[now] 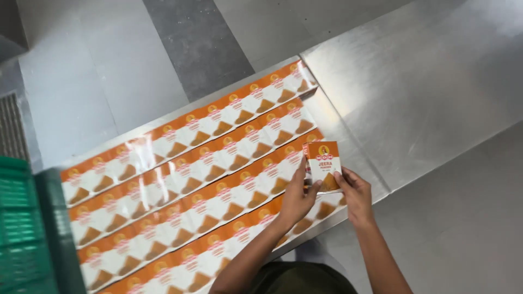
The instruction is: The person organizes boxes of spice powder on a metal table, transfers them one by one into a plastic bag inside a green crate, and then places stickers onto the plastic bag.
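Many small orange and white boxes (207, 163) lay in long neat rows on a shiny metal table (414, 92). A green crate (22, 228) stood at its left end. One box (323, 166) was held up over the table's near edge. The left hand (297, 198) and right hand (357, 193) pinched its bottom corners with their fingertips.

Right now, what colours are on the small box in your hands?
Orange top, white below, on the small box; seen from the head view.
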